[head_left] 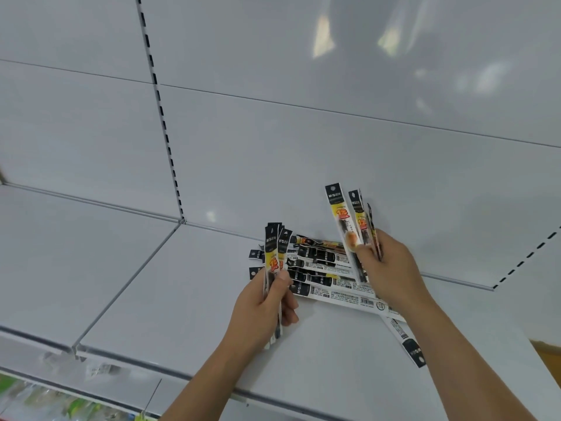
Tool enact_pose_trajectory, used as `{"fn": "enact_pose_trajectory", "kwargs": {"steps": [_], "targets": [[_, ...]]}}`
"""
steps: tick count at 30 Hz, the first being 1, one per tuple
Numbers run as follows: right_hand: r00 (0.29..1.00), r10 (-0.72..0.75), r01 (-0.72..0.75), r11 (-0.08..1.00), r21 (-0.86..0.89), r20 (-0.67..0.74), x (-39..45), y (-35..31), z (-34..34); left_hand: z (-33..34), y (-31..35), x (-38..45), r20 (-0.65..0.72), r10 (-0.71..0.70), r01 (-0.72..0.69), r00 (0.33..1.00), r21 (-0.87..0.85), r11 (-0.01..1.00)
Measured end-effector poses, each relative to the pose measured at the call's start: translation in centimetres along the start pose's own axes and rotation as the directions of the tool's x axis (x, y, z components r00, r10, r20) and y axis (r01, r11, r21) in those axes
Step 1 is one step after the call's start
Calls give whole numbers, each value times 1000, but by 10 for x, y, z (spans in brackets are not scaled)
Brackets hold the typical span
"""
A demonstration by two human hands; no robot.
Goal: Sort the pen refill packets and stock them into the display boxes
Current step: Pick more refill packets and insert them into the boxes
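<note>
Here, shelf: a white, glossy metal shop shelf (188,299) lies under both hands, its white slotted back panel (273,141) rising behind the fingertips; no display boxes show anywhere in view.
Loose pile: a fanned heap of long, narrow black-and-white plastic pen refill packets (328,278) lies flat on the shelf between and just beyond the two hands, and one stray packet (405,338) lies under the right forearm.
Step in hand: judged as sorting, gathering like packets into one bundle per hand. To do it well, the person should keep the black header tabs all pointing up and the yellow labels facing the same way, square each bundle's edges before adding another packet, and lift single packets off the pile rather than dragging the fan.
Left hand (264,308): fingers curled round the lower half of an upright left bundle of packets (274,253), thumb pressed across its front; the bundle's foot sticks out below the palm.
Right hand (385,268): fingers closed on a splayed right bundle of packets (352,226), thumb tip pinching the front one near its orange mark; the tops fan apart above the fingertips.
</note>
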State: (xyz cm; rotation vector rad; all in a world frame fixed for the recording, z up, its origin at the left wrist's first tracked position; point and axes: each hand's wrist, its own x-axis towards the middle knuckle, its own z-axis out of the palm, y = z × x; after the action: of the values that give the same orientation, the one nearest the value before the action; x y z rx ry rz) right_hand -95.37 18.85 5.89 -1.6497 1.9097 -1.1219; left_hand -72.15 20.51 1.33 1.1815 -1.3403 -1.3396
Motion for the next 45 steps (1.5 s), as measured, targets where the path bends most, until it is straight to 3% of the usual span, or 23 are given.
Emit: {"fn": "enact_pose_trajectory", "kwargs": {"steps": [4, 7, 12, 15, 19, 23, 29, 32, 37, 41, 45], "targets": [[982, 176, -187, 918, 350, 62, -28, -1, 8, 6, 2, 0, 22, -6, 8, 1000, -66, 998], [970, 242, -233, 879, 416, 33, -42, 3, 17, 15, 2, 2, 18, -20, 21, 1000, -49, 999], [977, 206, -213, 961, 175, 59, -43, 4, 29, 22, 8, 11, -77, -14, 14, 997, -3, 1000], [981, 132, -120, 989, -84, 145, -40, 2, 40, 6, 10, 11, -93, -41, 34, 995, -70, 997], [950, 78, -7, 974, -227, 303, -36, -9, 54, -7, 6, 6, -167, -59, 40, 984, -111, 993], [888, -26, 268, 840, -472, 458, -37, -20, 77, -23, 3, -1, -269, -49, 12, 962, -139, 990], [883, -61, 385, 659, -646, 465, -30, -27, 84, -32, -3, -13, -255, -40, 14, 966, -100, 995], [906, -39, 285, 792, -540, 421, -28, -20, 77, -31, -2, -16, -244, -32, 15, 969, -74, 997], [956, -59, 105, 984, -146, 289, -36, -5, 49, -18, -1, -14, -174, -30, 25, 984, -32, 999], [992, 52, -77, 972, 224, 116, -50, -5, 36, -1, 2, -11, -117, -12, 9, 993, -26, 1000], [990, 95, -130, 905, 406, 105, -61, -6, 24, 14, 4, -8, -30, 30, -30, 999, 22, 999]]}}
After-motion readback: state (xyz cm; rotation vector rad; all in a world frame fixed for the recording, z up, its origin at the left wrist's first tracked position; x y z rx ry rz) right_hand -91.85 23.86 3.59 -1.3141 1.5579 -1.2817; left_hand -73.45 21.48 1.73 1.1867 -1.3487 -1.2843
